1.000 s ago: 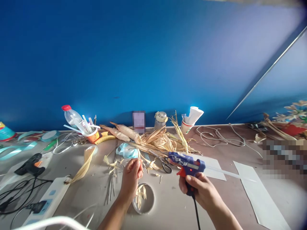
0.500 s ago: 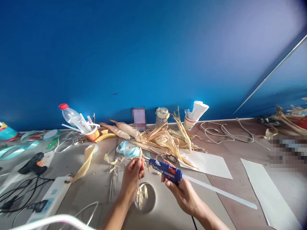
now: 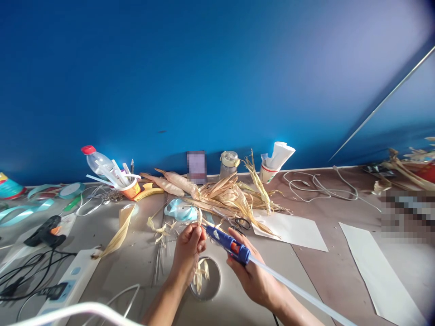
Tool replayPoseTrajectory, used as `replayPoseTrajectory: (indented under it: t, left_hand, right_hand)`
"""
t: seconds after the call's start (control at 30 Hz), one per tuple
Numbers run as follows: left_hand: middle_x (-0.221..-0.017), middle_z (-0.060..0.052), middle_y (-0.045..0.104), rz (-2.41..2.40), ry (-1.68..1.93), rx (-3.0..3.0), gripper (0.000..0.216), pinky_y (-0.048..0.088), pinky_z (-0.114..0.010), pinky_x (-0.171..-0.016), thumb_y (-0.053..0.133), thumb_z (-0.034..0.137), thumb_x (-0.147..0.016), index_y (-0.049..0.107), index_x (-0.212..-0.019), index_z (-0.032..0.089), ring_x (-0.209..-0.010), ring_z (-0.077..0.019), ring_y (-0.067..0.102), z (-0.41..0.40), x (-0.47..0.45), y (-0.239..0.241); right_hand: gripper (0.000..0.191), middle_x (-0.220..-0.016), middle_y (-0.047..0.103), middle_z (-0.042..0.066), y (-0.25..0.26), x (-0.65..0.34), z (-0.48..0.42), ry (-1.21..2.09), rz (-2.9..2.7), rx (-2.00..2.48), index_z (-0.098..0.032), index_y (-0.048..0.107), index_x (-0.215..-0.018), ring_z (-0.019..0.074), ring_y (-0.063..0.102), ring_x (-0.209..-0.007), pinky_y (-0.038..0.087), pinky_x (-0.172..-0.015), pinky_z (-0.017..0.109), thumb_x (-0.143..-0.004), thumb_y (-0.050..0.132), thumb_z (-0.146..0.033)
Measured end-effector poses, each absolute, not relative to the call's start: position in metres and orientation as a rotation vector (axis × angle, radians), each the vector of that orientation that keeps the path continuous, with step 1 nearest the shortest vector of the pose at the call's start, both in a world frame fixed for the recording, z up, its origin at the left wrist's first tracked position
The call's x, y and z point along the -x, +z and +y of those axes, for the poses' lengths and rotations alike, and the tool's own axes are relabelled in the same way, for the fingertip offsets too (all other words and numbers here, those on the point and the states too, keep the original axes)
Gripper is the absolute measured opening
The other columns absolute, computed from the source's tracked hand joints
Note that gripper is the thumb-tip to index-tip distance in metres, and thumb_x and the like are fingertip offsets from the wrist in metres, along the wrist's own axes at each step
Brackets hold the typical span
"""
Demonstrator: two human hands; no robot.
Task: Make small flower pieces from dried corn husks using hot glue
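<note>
My left hand (image 3: 190,242) pinches a small strip of dried corn husk (image 3: 200,216), which sticks up above the fingertips. In my right hand (image 3: 253,276) is a blue hot glue gun (image 3: 227,242), its nozzle pointing left and close to the left fingertips. A long translucent glue stick (image 3: 299,292) juts from the gun's back end. Below and between my hands sits a round dish (image 3: 217,290) with pale husk pieces (image 3: 201,274) in it. A pile of dried corn husks (image 3: 226,197) lies just beyond the hands, beside light blue ribbon (image 3: 180,210).
Behind the pile stand a lidded jar (image 3: 229,165) and a paper cup (image 3: 268,173) holding rolled paper. An orange cup (image 3: 132,190) and a bottle (image 3: 98,160) are on the left. Scissors (image 3: 243,223) and white paper (image 3: 295,231) lie right. A power strip (image 3: 73,283) with cables is near left.
My right hand has shifted the glue gun left, bringing its nozzle up close to my left fingertips. The glue stick now slants more steeply. My left hand has hardly moved.
</note>
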State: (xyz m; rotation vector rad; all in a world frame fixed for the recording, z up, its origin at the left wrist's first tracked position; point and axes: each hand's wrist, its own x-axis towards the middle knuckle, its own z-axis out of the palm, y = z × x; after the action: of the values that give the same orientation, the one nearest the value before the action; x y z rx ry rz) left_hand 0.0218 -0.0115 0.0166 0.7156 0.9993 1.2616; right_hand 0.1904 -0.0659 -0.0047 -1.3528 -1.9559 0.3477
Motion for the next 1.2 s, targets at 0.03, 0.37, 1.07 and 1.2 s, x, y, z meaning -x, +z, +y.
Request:
replayPoseTrajectory:
  t: [0.03, 0.37, 1.07, 1.2]
  left_hand:
    - [-0.057, 0.006, 0.046, 0.996, 1.261, -0.715, 0.020, 0.026, -0.016, -0.045, 0.063, 0.032, -0.076, 0.054, -0.070, 0.015, -0.043, -0.0011, 0.031, -0.0115, -0.0219, 0.0165]
    - [-0.058, 0.006, 0.044, 0.966, 1.255, -0.733, 0.023, 0.025, -0.016, -0.045, 0.063, 0.031, -0.077, 0.051, -0.065, 0.015, -0.044, -0.0011, 0.030, -0.0139, -0.0225, 0.0168]
    - [-0.055, 0.007, 0.044, 0.981, 1.268, -0.706, 0.020, 0.024, -0.017, -0.044, 0.064, 0.031, -0.075, 0.053, -0.068, 0.016, -0.043, -0.0020, 0.028, -0.0148, -0.0242, 0.0231]
    - [-0.054, 0.007, 0.045, 1.017, 1.282, -0.681, 0.020, 0.024, -0.017, -0.044, 0.066, 0.032, -0.073, 0.056, -0.072, 0.016, -0.042, -0.0023, 0.029, -0.0135, -0.0242, 0.0207]
  right_hand:
    - [0.056, -0.131, 0.051, 0.013, -0.0051, -0.1904, -0.0654, 0.325, -1.963, 1.343, -0.019, 0.029, -0.138, 0.0300, 0.049, -0.119, 0.049, -0.091, 0.048, -0.086, 0.047, -0.027]
    - [0.056, -0.128, 0.053, 0.014, -0.0019, -0.1913, -0.0613, 0.224, -1.980, 1.299, -0.017, 0.029, -0.138, 0.0280, 0.052, -0.116, 0.052, -0.088, 0.042, -0.086, 0.048, -0.026]
    - [0.056, -0.126, 0.055, 0.015, 0.0014, -0.1907, -0.0617, 0.255, -1.972, 1.301, -0.017, 0.030, -0.138, 0.0272, 0.054, -0.114, 0.051, -0.089, 0.041, -0.086, 0.048, -0.026]
    - [0.058, -0.127, 0.054, 0.015, 0.0015, -0.1906, -0.0630, 0.246, -2.000, 1.286, -0.017, 0.027, -0.140, 0.0276, 0.053, -0.115, 0.051, -0.090, 0.041, -0.086, 0.047, -0.026]
